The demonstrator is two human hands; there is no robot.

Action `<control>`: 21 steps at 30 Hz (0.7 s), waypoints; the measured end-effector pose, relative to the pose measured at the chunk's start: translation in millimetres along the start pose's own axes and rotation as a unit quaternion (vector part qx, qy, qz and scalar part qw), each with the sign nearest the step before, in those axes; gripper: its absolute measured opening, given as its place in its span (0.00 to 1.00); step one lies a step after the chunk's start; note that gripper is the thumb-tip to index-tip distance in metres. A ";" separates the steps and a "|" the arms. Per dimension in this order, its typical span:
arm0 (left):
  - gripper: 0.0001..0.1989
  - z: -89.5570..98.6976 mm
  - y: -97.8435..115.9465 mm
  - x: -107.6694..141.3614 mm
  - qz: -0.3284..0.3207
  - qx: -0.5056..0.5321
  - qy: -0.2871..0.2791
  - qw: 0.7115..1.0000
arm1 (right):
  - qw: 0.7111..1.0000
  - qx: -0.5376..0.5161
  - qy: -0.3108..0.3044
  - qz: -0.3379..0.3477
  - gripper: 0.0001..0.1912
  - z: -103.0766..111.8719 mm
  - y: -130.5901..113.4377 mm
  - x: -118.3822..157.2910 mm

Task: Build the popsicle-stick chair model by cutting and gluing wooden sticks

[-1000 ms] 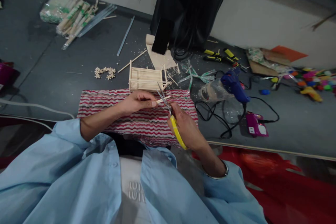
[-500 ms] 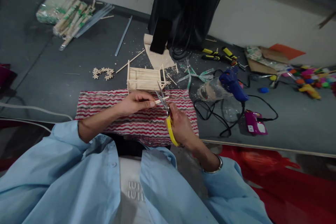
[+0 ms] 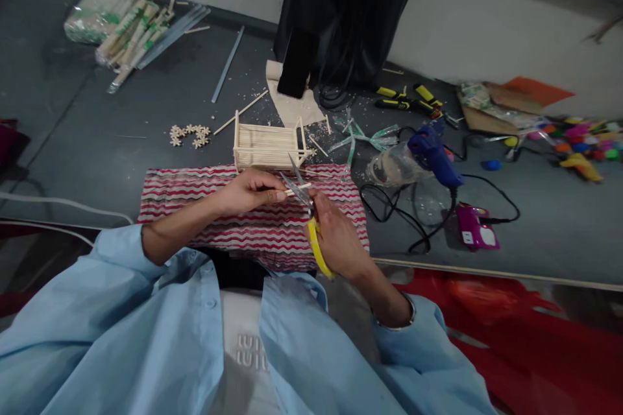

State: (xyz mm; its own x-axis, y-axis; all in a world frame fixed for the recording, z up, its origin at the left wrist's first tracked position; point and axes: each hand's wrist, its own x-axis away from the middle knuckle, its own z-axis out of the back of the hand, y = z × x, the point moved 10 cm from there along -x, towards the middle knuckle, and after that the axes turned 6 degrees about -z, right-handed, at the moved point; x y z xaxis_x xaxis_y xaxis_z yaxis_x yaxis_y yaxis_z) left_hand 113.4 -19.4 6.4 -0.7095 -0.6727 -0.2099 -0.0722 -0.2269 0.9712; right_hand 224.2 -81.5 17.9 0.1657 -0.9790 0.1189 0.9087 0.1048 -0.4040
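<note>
Over a red and white striped cloth (image 3: 195,207), my left hand (image 3: 250,193) pinches a short pale wooden stick (image 3: 302,187). My right hand (image 3: 337,233) grips scissors with yellow handles (image 3: 317,249). The scissor blades are spread and lie across the stick, just past my left fingertips. Right behind my hands, a small frame of pale sticks (image 3: 265,144) stands at the cloth's back edge.
Snowflake-shaped wooden pieces (image 3: 189,135) lie left of the frame. A blue glue gun (image 3: 435,154) rests on a plastic container at the right, its cable near a purple box (image 3: 476,227). A phone (image 3: 298,65) leans against a black bag (image 3: 350,13). Pliers (image 3: 409,104) lie behind.
The scissor blades have tilted and moved slightly left along the stick, closer to my left fingertips. My left hand has barely moved.
</note>
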 end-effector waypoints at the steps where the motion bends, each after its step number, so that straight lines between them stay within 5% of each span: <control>1: 0.19 0.7 1.1 -0.2 -0.006 -0.011 0.000 1.000 | 1.000 -0.007 -0.011 -0.005 0.30 -0.3 -0.7 -0.3; 10: 0.19 5.5 21.6 -0.7 -0.074 -0.115 -0.002 0.991 | 0.998 -0.019 -0.046 -0.036 0.31 -2.3 -0.6 -0.9; 21: 0.20 0.5 18.3 -0.6 -0.059 -0.110 -0.039 0.991 | 0.998 -0.033 -0.047 -0.021 0.30 -1.2 -5.2 1.7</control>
State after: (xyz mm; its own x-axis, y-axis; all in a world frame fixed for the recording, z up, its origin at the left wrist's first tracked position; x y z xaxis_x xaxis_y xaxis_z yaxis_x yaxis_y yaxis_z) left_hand 112.1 -22.8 24.4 -0.7584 -0.5771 -0.3029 -0.0090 -0.4555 0.8902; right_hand 219.3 -84.0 19.1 0.1651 -0.9613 0.2206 0.8887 0.0481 -0.4560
